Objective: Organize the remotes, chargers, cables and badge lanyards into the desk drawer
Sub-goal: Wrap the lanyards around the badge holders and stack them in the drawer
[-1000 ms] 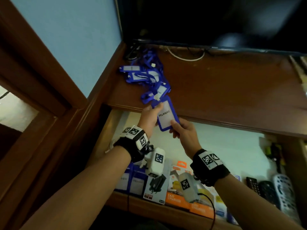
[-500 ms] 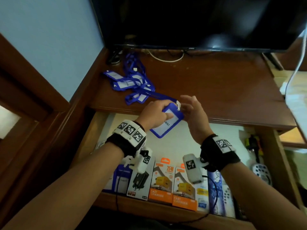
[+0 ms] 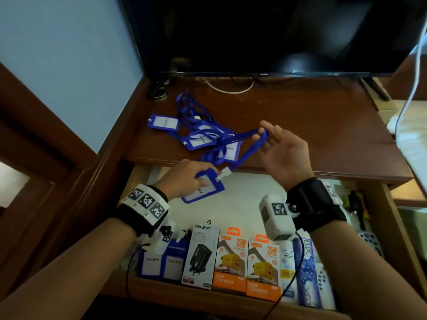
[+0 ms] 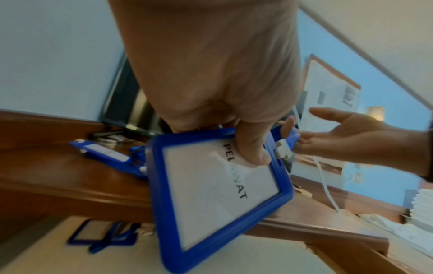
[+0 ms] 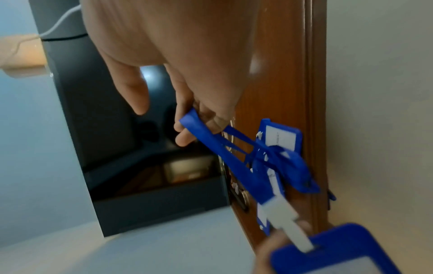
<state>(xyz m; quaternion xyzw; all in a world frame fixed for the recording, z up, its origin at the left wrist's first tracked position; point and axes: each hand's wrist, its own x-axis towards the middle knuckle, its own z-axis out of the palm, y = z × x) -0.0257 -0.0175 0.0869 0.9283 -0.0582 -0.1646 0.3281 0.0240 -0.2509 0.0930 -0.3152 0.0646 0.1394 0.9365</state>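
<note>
My left hand (image 3: pixel 203 181) grips a blue badge holder (image 3: pixel 203 189) with a white card, held tilted above the open drawer (image 3: pixel 242 188). In the left wrist view the thumb (image 4: pixel 253 148) presses on the card (image 4: pixel 218 194). Its blue lanyard strap (image 3: pixel 245 153) runs up from a white clip to my right hand (image 3: pixel 268 137), which holds the loop taut over the desk's front edge. The right wrist view shows the strap (image 5: pixel 222 148) caught between the fingers (image 5: pixel 185 137). Several more blue lanyards (image 3: pixel 198 135) lie tangled on the desk top.
Charger boxes (image 3: pixel 228 262) stand in a row along the drawer's front, with blue badges (image 3: pixel 161 264) at their left and remotes (image 3: pixel 369 241) at the right. A dark TV (image 3: pixel 254 31) stands at the back of the desk, with a white cable (image 3: pixel 231 88) under it.
My right hand left the badge holder and drew the strap up and to the right until taut. My left hand moved the badge holder down towards the drawer.
</note>
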